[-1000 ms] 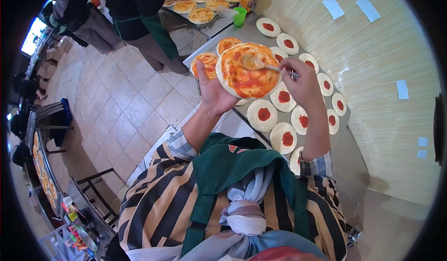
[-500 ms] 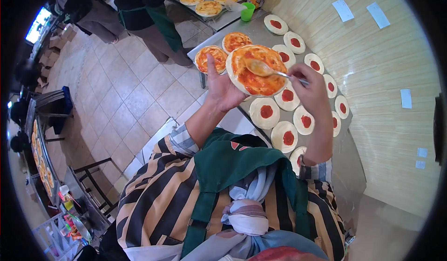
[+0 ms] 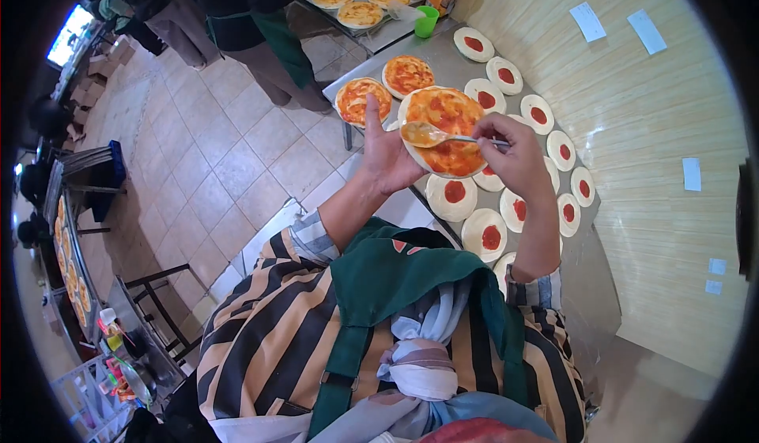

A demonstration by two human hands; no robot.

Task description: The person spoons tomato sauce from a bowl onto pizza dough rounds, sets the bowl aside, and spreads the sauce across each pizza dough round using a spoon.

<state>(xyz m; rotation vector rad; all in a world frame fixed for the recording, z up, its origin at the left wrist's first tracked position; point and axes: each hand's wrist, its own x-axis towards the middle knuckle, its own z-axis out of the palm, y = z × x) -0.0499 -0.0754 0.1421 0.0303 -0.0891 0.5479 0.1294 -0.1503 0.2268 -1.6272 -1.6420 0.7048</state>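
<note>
My left hand (image 3: 389,158) holds up a round pizza base (image 3: 449,111) from below and from its left edge, thumb pointing upward. Orange-red sauce covers most of its top, leaving a pale rim. A metal spoon (image 3: 425,134) is pinched by its handle in my right hand (image 3: 511,152). The spoon's bowl lies over the left part of the sauced surface. Just beyond are two more sauced bases, one at the left corner (image 3: 362,101) and one beside it (image 3: 408,75). Beneath and to the right, several pale bases, such as this one (image 3: 484,234), carry a red dab of sauce each.
The bases rest on a metal table (image 3: 581,265) along a wood-patterned wall (image 3: 632,126). A green cup (image 3: 426,21) stands at the far end, near a tray of several topped pizzas (image 3: 360,13). A co-worker in a green apron (image 3: 281,43) stands at the far left.
The spoon has slid left across the held base, and my right hand has moved left and slightly down with it. The base now tilts differently in my left hand.
</note>
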